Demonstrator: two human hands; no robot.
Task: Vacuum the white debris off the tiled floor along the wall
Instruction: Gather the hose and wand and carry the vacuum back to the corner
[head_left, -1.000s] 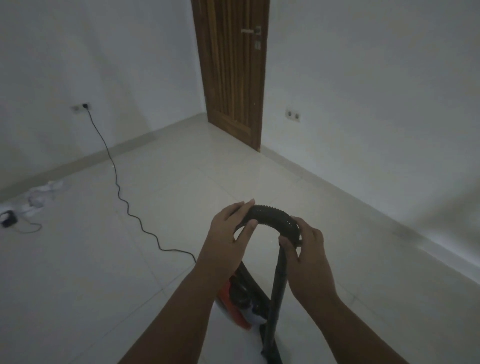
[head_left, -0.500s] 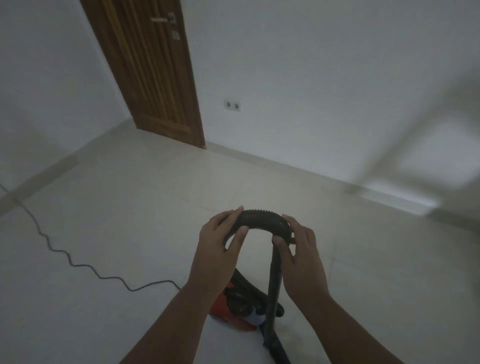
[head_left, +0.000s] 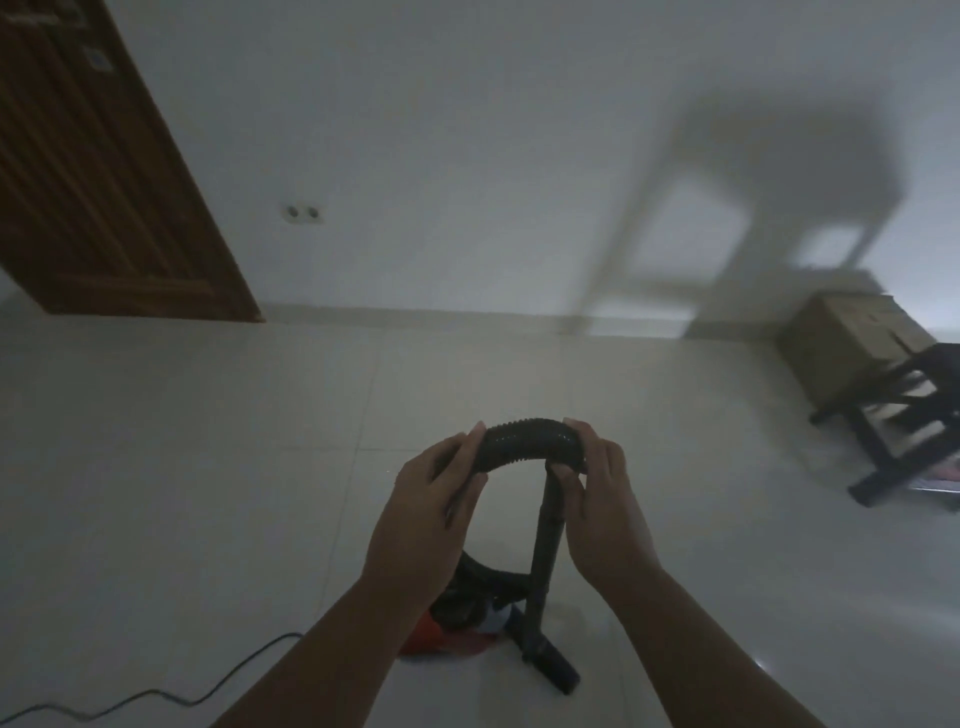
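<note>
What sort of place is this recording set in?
Likely a sparsely furnished room in a home: tiled floor, wooden door, wall socket, plus a vacuum cleaner and its hose.

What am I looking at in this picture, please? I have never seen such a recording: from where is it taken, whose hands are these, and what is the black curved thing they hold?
The picture comes from a camera worn on a person's head, looking forward and down, so the two arms belong to the wearer. The left hand and the right hand both grip a black ribbed hose, bent in an arch. From the right hand a straight tube goes down to the tiled floor. Beside it lies the vacuum cleaner, partly orange, and a cable runs off to the left. Along the wall are a wooden door, a socket and, to the right, a wooden box beside a dark stand. The picture is dim; I see no white debris in it.
</note>
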